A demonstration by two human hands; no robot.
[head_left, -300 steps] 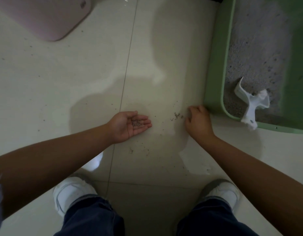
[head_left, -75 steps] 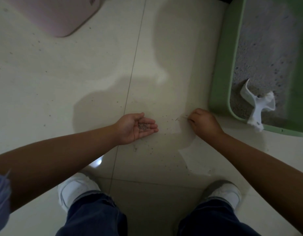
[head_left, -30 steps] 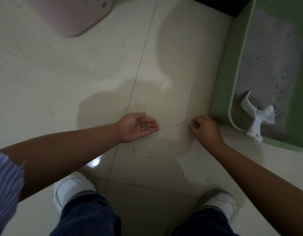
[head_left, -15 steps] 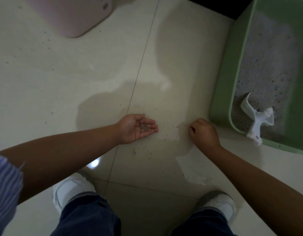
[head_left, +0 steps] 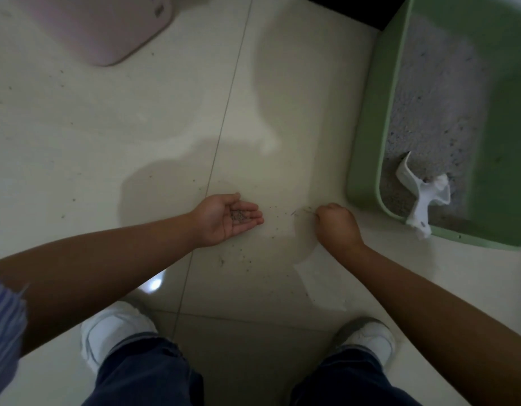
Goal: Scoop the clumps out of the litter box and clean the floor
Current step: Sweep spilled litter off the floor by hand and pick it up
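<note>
Fingers of your right hand (head_left: 337,222) curl knuckles-up on the floor (head_left: 107,142); whether they pinch grains, I cannot tell. Your left hand (head_left: 225,218) cups gathered litter (head_left: 238,214), palm up. Tilt it and grains respill. The litter box (head_left: 367,171) sits at two o'clock, scoop (head_left: 420,200) inside.

Litter box (head_left: 367,159) is set on the floor (head_left: 136,136) at far right, scoop (head_left: 422,197) lying in its near corner. Left hand (head_left: 227,218) is positioned left of right hand (head_left: 335,222), scattered grains (head_left: 275,230) between them. Shoes are placed nearest the camera, a flat pad (head_left: 107,27) at far left.
</note>
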